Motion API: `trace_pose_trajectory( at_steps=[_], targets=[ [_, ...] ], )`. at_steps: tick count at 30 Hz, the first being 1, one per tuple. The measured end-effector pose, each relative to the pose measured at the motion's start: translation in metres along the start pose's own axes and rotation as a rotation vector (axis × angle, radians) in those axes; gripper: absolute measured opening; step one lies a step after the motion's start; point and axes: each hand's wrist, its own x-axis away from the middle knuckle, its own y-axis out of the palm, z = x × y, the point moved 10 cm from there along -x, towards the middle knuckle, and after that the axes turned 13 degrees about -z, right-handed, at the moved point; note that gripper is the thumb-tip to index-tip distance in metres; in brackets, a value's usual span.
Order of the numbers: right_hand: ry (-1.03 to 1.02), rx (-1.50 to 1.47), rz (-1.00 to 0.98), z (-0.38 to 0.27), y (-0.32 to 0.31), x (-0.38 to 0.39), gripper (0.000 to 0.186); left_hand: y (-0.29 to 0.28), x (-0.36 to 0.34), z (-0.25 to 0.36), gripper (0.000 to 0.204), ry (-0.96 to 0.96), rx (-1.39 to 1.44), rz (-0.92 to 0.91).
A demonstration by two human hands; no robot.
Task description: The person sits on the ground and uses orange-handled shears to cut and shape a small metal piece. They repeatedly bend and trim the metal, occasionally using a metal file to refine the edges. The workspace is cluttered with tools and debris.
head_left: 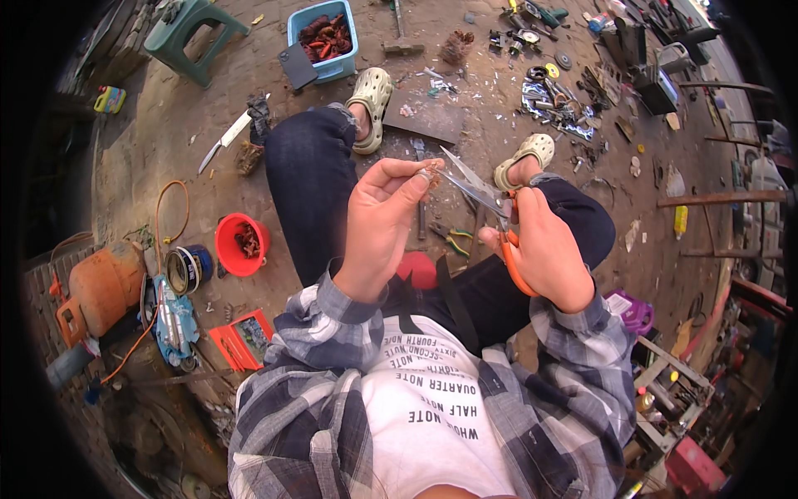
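Observation:
My right hand (pixel 549 249) grips a pair of scissors (pixel 479 191) with orange handles, its fingers in the loops. The steel blades are spread apart and point up and left. My left hand (pixel 378 224) pinches a small tuft of thin copper-coloured strands (pixel 432 179) between thumb and fingertips. This tuft sits right beside the blades; whether they touch it I cannot tell. Below the hands, pliers (pixel 453 239) with yellow-and-black handles lie on the ground. A metal plate (pixel 428 123) rests on the ground beyond my hands.
A blue bin (pixel 352 54) and a red bucket (pixel 264 241) hold reddish-brown scraps. At left lie a knife (pixel 226 140) and an orange gas cylinder (pixel 108 283). A hammer (pixel 403 46), a green stool (pixel 187 37) and scattered metal parts (pixel 553 104) stand or lie farther off.

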Motion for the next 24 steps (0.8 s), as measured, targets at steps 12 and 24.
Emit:
trace_pose_trajectory(
  at_steps=[12,24],
  targets=[
    [0.004,0.076,0.143,-0.001,-0.008,0.000,0.051,-0.003,-0.002,0.002,0.010,0.011,-0.026,-0.001],
    [0.029,0.102,0.166,0.000,-0.009,-0.001,0.052,-0.001,-0.003,0.004,0.009,-0.001,-0.038,0.025]
  ],
)
